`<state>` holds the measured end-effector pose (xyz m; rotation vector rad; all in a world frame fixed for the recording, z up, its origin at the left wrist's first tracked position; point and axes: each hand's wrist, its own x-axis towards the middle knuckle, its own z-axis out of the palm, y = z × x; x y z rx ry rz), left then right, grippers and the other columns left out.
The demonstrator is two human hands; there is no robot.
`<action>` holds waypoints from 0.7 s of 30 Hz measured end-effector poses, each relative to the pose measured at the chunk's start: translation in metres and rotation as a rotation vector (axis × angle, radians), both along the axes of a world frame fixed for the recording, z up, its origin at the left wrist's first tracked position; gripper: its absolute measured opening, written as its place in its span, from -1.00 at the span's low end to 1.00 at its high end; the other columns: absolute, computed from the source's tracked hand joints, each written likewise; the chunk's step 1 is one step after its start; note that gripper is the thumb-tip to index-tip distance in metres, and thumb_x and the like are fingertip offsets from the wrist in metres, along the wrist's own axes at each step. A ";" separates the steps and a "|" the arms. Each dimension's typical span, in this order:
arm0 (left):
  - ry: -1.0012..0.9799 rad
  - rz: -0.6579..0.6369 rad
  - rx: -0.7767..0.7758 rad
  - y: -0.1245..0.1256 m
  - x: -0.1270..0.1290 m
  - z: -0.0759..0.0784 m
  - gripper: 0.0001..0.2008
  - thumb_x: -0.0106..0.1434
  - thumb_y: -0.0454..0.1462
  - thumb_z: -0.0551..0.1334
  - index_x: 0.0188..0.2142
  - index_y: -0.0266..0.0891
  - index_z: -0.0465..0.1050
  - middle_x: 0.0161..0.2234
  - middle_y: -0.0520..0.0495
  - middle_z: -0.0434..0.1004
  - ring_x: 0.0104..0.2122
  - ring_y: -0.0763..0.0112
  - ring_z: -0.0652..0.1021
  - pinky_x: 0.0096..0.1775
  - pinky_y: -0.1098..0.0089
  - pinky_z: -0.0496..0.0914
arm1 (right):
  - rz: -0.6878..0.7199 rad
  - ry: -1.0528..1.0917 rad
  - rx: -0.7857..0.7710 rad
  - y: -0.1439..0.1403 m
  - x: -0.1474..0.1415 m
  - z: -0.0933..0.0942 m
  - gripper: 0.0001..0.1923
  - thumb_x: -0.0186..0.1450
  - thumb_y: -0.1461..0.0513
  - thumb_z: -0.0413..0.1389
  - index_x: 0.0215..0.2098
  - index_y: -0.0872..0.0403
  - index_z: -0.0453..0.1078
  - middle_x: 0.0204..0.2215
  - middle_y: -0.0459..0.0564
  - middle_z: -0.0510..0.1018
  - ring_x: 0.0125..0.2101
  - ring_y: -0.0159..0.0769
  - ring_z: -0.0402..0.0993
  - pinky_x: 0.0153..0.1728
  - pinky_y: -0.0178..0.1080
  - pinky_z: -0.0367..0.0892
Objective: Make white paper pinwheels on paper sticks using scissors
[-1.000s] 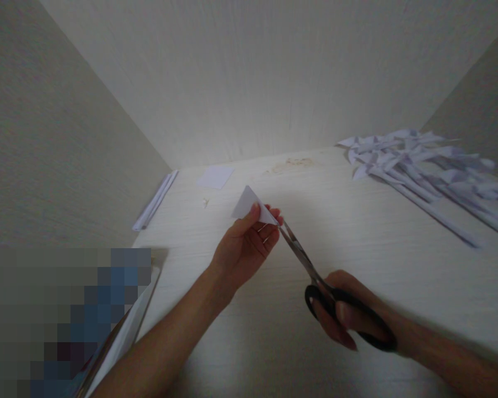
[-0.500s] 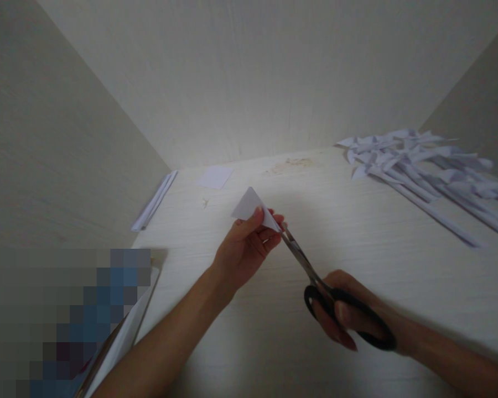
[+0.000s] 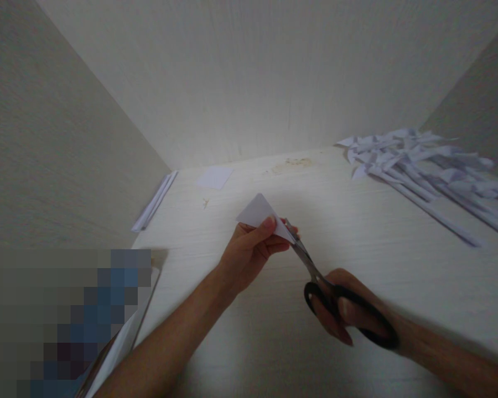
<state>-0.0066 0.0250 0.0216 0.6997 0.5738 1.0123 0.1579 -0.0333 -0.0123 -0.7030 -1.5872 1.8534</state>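
A small piece of white paper (image 3: 257, 211), showing a pointed top corner, is pinched between the thumb and fingers of my left hand (image 3: 253, 251). Black-handled scissors (image 3: 311, 268) are in my right hand (image 3: 340, 309), with thumb and fingers through the loops. Their metal blades reach up and left to the paper's lower right corner, close to my left fingertips. Part of the blades is hidden at the paper and fingers, so I cannot tell how deep the cut runs.
Several white paper pinwheel-like shapes on rolled sticks (image 3: 423, 171) lie heaped at the right. A flat paper square (image 3: 214, 177) and rolled paper sticks (image 3: 155, 202) are at the back left. White panels (image 3: 274, 83) enclose the table. A blurred-out patch covers the lower left.
My left hand has moved the paper slightly right and down, further between the scissor blades. The scissors and my right hand have barely moved.
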 end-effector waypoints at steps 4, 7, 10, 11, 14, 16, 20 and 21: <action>-0.024 0.019 0.003 0.001 0.000 -0.002 -0.91 0.02 -0.31 0.28 -0.52 -0.33 0.50 -0.55 -0.01 0.57 -0.52 0.51 0.55 -0.46 0.60 0.44 | 0.027 0.004 -0.009 0.000 0.000 0.012 -0.40 0.12 -0.20 -0.15 -0.67 0.14 0.20 -0.74 -0.15 0.17 -0.71 -0.53 0.04 -0.70 -0.38 -0.06; -0.047 0.016 -0.012 0.001 0.000 -0.003 -0.91 0.04 -0.31 0.27 -0.51 -0.32 0.50 -0.53 0.00 0.57 -0.51 0.52 0.55 -0.45 0.61 0.44 | 0.058 0.027 -0.041 0.000 0.000 0.015 -0.40 0.14 -0.19 -0.17 -0.65 0.15 0.21 -0.72 -0.13 0.18 -0.69 -0.52 0.05 -0.71 -0.38 -0.08; -0.047 0.019 -0.018 0.001 0.000 -0.003 -0.91 0.05 -0.30 0.26 -0.51 -0.32 0.50 -0.53 0.00 0.57 -0.52 0.53 0.55 -0.46 0.63 0.44 | 0.062 0.045 -0.049 -0.001 0.001 0.012 -0.40 0.14 -0.19 -0.15 -0.64 0.16 0.23 -0.71 -0.14 0.18 -0.70 -0.54 0.03 -0.71 -0.39 -0.08; -0.042 0.023 -0.016 0.001 0.000 -0.003 -0.90 0.04 -0.30 0.26 -0.51 -0.32 0.50 -0.54 0.00 0.57 -0.53 0.54 0.55 -0.48 0.64 0.44 | 0.056 0.046 -0.039 -0.001 0.001 0.010 -0.40 0.14 -0.19 -0.15 -0.64 0.16 0.23 -0.72 -0.15 0.18 -0.71 -0.54 0.02 -0.71 -0.39 -0.08; -0.025 0.033 0.003 0.002 -0.001 -0.002 -0.90 0.01 -0.29 0.29 -0.52 -0.33 0.50 -0.55 0.00 0.57 -0.55 0.54 0.54 -0.50 0.65 0.43 | 0.028 0.034 0.020 -0.001 0.000 0.006 -0.39 0.16 -0.18 -0.17 -0.68 0.16 0.21 -0.75 -0.16 0.16 -0.72 -0.55 0.00 -0.71 -0.40 -0.07; -0.016 0.038 0.016 0.002 -0.001 -0.002 -0.89 0.00 -0.29 0.30 -0.53 -0.33 0.51 -0.56 0.00 0.57 -0.55 0.53 0.55 -0.48 0.63 0.44 | 0.008 0.025 0.055 -0.001 0.000 0.005 -0.39 0.16 -0.17 -0.17 -0.71 0.14 0.19 -0.76 -0.16 0.15 -0.72 -0.54 0.02 -0.71 -0.39 -0.06; -0.015 0.047 0.020 0.002 0.000 -0.001 -0.91 -0.01 -0.30 0.30 -0.54 -0.32 0.51 -0.57 0.01 0.56 -0.55 0.52 0.55 -0.48 0.61 0.45 | -0.019 0.041 0.077 0.000 0.001 0.004 -0.40 0.16 -0.17 -0.15 -0.76 0.12 0.15 -0.81 -0.17 0.12 -0.75 -0.53 0.03 -0.73 -0.39 -0.06; -0.016 0.050 0.016 0.002 0.000 -0.001 -0.91 -0.01 -0.30 0.30 -0.54 -0.32 0.51 -0.57 0.01 0.56 -0.55 0.52 0.55 -0.48 0.61 0.44 | -0.022 0.040 0.081 0.001 0.001 0.003 -0.39 0.16 -0.16 -0.15 -0.77 0.12 0.14 -0.82 -0.17 0.11 -0.75 -0.53 0.03 -0.74 -0.39 -0.07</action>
